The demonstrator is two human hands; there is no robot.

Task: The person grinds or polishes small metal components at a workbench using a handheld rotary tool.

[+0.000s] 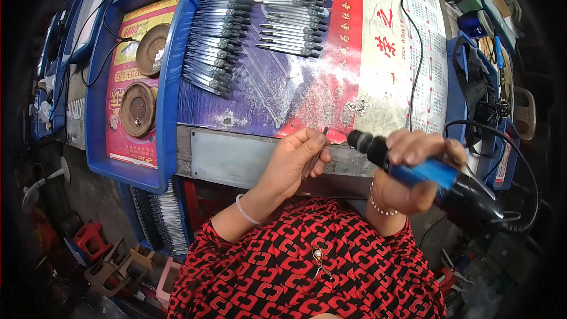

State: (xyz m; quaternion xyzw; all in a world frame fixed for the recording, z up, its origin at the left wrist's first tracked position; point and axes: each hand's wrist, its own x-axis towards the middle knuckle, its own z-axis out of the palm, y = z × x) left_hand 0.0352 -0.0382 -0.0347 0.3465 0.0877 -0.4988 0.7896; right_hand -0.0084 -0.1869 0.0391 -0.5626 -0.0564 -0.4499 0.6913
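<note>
My left hand (298, 156), near the table's front edge, pinches a thin dark metal rod (325, 132) between thumb and fingers. Most of the rod is hidden by the hand. To the right, my right hand (413, 168) wraps round a blue-and-black corded power tool (434, 177). Its black nose (366, 143) points left toward the rod, with a small gap between them. Beyond my hands, slim metal pieces with dark ends (215, 53) lie in a dense column, and a second column of similar pieces (292, 32) lies to its right.
A blue tray (190, 41) at the left holds two round brown discs (139, 109). Printed paper sheets (384, 77) cover the table, with a grey metal plate (230, 159) at its front edge. A black cable (418, 41) crosses the sheets. More blue bins (458, 91) stand at the right.
</note>
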